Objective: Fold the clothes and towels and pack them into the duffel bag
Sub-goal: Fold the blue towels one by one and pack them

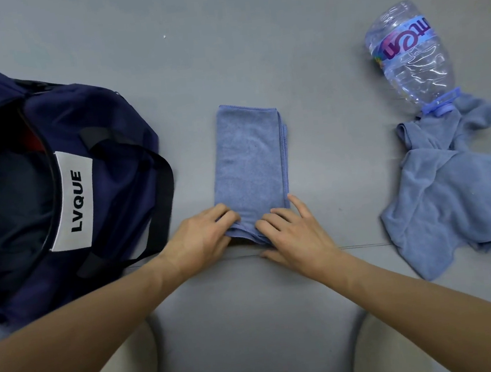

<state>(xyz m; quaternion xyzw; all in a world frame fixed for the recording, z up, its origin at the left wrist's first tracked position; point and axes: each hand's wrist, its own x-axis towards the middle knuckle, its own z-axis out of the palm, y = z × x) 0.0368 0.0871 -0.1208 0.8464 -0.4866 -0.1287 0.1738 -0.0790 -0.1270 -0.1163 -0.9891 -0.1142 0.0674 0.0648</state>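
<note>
At the centre of the grey surface (pixel 254 48), the folded towel (pixel 249 161) is lying as a narrow strip, its long axis running straight away from us. We are holding its near short end with both hands. The left hand (pixel 204 235) is curling its fingers over the near-left corner. The right hand (pixel 295 235) is pinching the near-right corner, fingers on top and thumb at the edge, with the index finger lying straight along the side. The far end is lying free, directly ahead of both hands, so we are judging that the next fold is going to carry the near end forward along that axis. The duffel bag (pixel 105 134) is sitting to the left, near the left hand, its mouth gaping open with dark cloth inside; the left arm is the nearer one for packing. To the right, well apart, a crumpled towel (pixel 451 194) is lying unfolded, with the cap of a plastic bottle (pixel 409 56) resting on its far end. The surface is looking flat, with one thin seam running beneath the hands.
</note>
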